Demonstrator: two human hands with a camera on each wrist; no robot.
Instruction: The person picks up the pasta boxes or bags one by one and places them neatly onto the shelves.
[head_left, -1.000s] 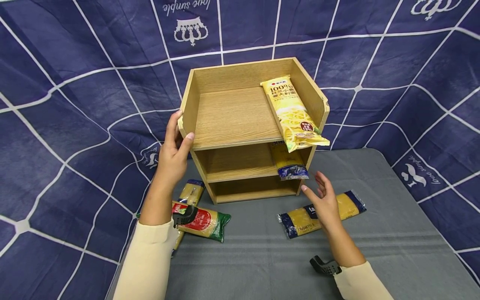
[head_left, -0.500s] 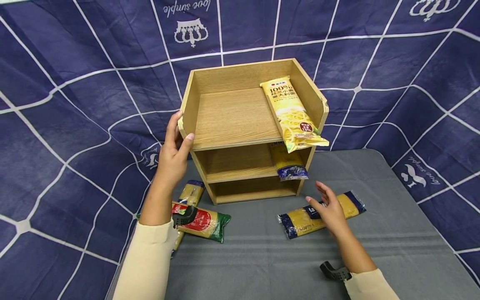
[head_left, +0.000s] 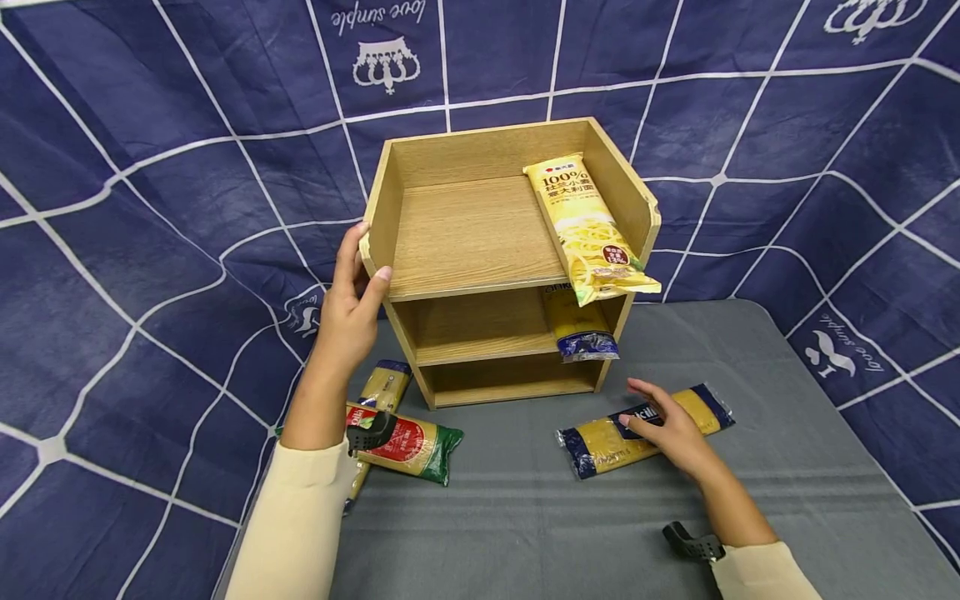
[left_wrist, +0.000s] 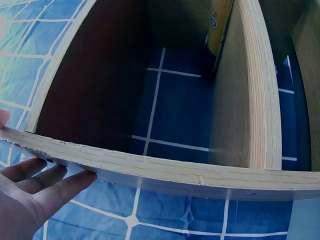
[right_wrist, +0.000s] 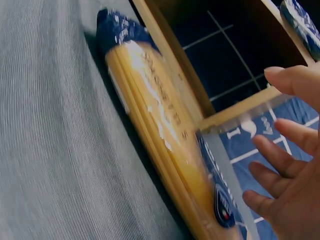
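at the left side of the wooden shelf [head_left: 472, 229], the left hand [head_left: 348, 312] has its grip clamped on the side board near the front, thumb and fingers on opposite sides. in front of the shelf, toward the right, the spaghetti pack [head_left: 611, 444] lies slantwise on the grey desk [head_left: 517, 525]. the right hand [head_left: 675, 433] is over this pack, its grip apart, thumb and fingers spread; the right wrist view shows a gap between them and the wrapper. on the top level, the yellow noodle bag [head_left: 581, 229] lies along the right, its near end jutting past the edge. below it, a blue-ended pack [head_left: 576, 321] pokes out of the middle compartment. near the left forearm, a red and green pack [head_left: 420, 442] lies across another pack [head_left: 384, 386].
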